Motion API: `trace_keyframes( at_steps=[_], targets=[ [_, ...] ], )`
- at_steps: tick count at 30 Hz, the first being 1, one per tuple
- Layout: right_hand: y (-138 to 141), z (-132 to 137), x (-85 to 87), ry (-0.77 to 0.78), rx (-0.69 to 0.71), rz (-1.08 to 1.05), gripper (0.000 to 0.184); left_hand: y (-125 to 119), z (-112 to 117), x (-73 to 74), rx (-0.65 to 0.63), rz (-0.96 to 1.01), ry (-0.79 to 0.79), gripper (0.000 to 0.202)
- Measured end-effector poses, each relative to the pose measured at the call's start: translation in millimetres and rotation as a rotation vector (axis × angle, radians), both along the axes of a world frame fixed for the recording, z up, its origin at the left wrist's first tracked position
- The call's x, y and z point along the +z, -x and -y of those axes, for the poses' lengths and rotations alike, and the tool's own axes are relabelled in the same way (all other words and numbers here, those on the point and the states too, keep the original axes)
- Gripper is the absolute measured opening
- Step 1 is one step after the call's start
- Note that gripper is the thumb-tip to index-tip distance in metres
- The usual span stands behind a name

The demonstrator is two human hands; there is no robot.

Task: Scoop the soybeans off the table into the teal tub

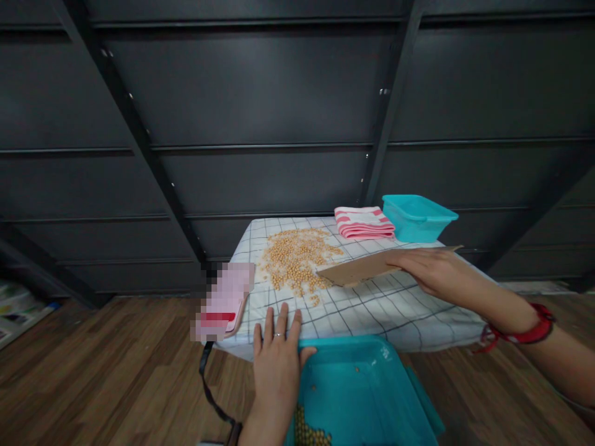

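You can pass over the near-right checked cloth; the cardboard blocks beyond it, towel and basket far right, phone left.

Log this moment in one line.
right hand: holds cardboard piece, tip by beans | left hand: spread at rim of teal tray | far side of checked cloth: folded towel, teal tub

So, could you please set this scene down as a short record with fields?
surface: white cloth with dark grid lines
on cloth: loose spread of round tan beans
right hand: grip on a flat brown cardboard piece, its far end beside the spread
near side: open turquoise plastic tray, with a cluster of beans inside
left hand: fingers spread, at the tray's rim
far right: folded pink-and-white towel beside a turquoise plastic box
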State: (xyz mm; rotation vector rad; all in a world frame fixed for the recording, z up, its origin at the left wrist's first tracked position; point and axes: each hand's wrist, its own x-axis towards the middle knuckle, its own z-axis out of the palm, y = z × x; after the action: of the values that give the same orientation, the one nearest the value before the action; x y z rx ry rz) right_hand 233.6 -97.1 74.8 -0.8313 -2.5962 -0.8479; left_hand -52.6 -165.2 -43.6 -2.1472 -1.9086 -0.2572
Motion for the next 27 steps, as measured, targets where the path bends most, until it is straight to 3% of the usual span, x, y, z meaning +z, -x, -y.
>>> trace_keyframes(
  at_steps=[5, 15, 27],
  targets=[
    [-2.3, -0.8, -6.5, 0.048, -0.030, -0.022, 0.039, -0.4, 0.7, 1.6, -0.005, 0.001, -0.002, 0.054],
    [-17.3, 12.1, -11.4, 0.022, -0.031, -0.053, 0.037, 7.8, -1.4, -16.0, -0.063, -0.003, -0.081, 0.055],
    [-21.5, 22.0, -13.2, -0.069, -0.012, -0.073, 0.034, 4.6, -1.1, -14.3, -0.043, -0.008, -0.063, 0.055]
  ],
)
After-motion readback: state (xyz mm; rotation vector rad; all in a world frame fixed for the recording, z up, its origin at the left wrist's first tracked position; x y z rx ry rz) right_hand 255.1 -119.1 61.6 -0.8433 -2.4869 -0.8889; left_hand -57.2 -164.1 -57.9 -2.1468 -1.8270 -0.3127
